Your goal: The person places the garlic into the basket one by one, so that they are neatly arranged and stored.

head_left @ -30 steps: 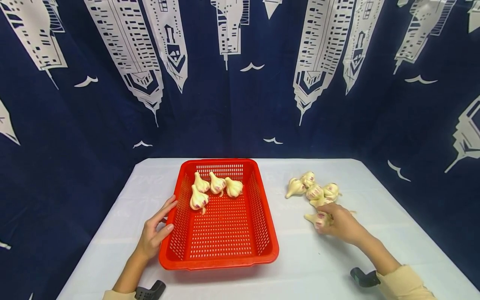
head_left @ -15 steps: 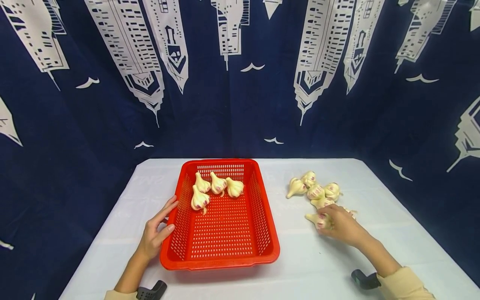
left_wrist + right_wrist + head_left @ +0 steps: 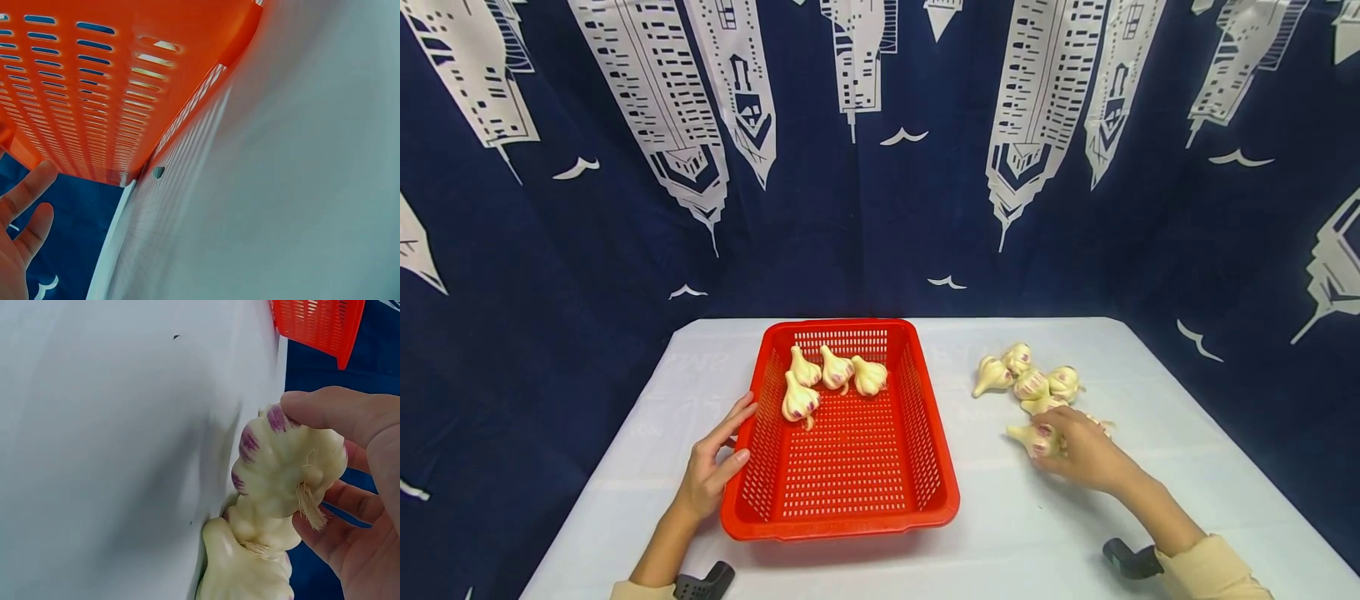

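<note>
My right hand (image 3: 1090,450) pinches a garlic bulb (image 3: 1032,440) at the near end of a loose group, its stem pointing left. In the right wrist view the thumb lies on one side of this bulb (image 3: 281,465) and fingers on the other, its root tuft facing the camera. More garlic bulbs (image 3: 244,569) lie close beneath it. My left hand (image 3: 709,471) rests on the left rim of a red plastic basket (image 3: 842,529), fingers extended and thumb apart. Several garlic bulbs (image 3: 801,402) sit at the basket's back left and back middle.
Several more garlic bulbs (image 3: 1032,384) lie clustered on the white tabletop (image 3: 992,517), right of the basket and just beyond my right hand. A dark blue patterned cloth (image 3: 865,225) hangs behind the table. Each wrist carries a dark camera mount (image 3: 1131,558).
The stem end of the pinched garlic bulb has shifted very slightly to the left. Both hands and the basket stay nearly where they were.
</note>
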A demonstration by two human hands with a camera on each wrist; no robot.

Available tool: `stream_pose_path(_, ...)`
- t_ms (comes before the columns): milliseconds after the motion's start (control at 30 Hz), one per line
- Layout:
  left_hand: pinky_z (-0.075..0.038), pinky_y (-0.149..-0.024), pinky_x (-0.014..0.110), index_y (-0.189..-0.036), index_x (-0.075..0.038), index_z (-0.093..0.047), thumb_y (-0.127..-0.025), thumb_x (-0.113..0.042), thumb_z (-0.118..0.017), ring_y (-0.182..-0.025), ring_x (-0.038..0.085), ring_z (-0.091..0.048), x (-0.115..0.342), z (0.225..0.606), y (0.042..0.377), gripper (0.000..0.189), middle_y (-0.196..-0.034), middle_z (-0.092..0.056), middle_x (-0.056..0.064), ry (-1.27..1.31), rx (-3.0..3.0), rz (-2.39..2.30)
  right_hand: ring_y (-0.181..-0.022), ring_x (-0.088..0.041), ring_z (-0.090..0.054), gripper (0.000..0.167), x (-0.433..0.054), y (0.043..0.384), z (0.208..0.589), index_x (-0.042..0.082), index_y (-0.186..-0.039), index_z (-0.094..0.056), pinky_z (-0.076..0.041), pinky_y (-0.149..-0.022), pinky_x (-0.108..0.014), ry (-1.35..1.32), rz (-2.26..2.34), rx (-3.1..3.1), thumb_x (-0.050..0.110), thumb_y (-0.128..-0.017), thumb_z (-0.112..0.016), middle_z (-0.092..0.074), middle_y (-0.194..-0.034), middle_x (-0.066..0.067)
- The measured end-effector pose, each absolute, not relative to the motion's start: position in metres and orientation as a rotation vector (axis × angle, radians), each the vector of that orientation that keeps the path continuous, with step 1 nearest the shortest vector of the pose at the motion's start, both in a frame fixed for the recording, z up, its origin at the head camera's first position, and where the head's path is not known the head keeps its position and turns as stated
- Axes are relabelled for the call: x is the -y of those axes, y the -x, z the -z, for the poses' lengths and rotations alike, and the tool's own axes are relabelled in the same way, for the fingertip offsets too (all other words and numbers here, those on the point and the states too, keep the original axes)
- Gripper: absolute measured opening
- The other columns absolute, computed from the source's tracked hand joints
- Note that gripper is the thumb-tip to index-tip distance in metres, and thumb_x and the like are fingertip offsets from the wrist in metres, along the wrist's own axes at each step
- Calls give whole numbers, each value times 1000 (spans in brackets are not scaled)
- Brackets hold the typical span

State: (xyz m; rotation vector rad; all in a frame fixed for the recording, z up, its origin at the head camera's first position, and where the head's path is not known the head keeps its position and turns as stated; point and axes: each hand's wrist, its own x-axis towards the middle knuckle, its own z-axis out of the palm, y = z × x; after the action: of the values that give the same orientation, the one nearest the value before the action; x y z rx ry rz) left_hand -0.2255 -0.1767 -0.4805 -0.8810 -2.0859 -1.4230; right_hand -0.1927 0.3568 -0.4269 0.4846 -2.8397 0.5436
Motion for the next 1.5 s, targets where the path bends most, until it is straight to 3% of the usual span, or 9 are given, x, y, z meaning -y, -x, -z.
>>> stream_pose_path(100, -42, -77, 24, -138, 6, -52, -82, -3, -51, -124, 7, -51, 177, 481, 225, 57, -150, -43, 21, 892, 2073, 1421, -108, -46, -58, 54, -356, 193, 424, -3, -118, -66, -46, -88, -60, -520, -544, 2807, 15, -71, -87, -63, -115, -22)
stream_pose_path(333, -42, -77, 25, -138, 5, -52, -82, -2, -51, -118, 8, -54, 177, 480, 223, 57, -150, -43, 22, 898, 2057, 1429, -88, -25, -62, 53, -349, 196, 412, -2, -117, -66, -54, -71, -43, -640, -553, 2697, 12, -69, -87, -64, -106, -13)
stream_pose_path(533, -43, -77, 25, -138, 6, -52, -82, -2, -51, -119, 9, -54, 177, 480, 223, 57, -150, -43, 21, 891, 2064, 1428, -93, -32, -64, 55, -341, 200, 398, -2, -118, -65, -56, -75, -46, -624, -582, 2691, 10, -69, -87, -62, -109, -17)
stream_pose_path(800, -43, -78, 27, -138, 6, -52, -82, -2, -52, -119, 9, -55, 179, 483, 225, 57, -151, -42, 20, 890, 2082, 1423, -93, -29, -62, 58, -327, 207, 378, -3, -121, -64, -56, -76, -45, -626, -641, 2655, 9, -69, -87, -62, -108, -15)
stream_pose_path(1067, -43, -78, 26, -138, 5, -52, -82, -3, -52, -122, 8, -52, 178, 481, 224, 57, -150, -42, 21, 895, 2079, 1416, -97, -33, -63, 63, -308, 211, 364, 0, -130, -61, -56, -78, -46, -562, -635, 2695, 18, -74, -84, -64, -122, -21)
stream_pose_path(1333, -44, -77, 27, -139, 4, -52, -82, -3, -53, -125, 9, -51, 177, 478, 224, 57, -150, -42, 20, 906, 2077, 1412, -91, -26, -64, 58, -292, 222, 361, 2, -124, -64, -56, -77, -45, -674, -670, 2562, 12, -71, -86, -65, -111, -10)
stream_pose_path(1500, -44, -76, 29, -139, 4, -52, -81, -3, -54, -124, 9, -52, 176, 477, 224, 58, -150, -43, 21, 901, 2077, 1402, -92, -25, -62, 58, -285, 227, 355, 2, -125, -64, -56, -78, -45, -703, -687, 2546, 14, -72, -86, -64, -113, -10)
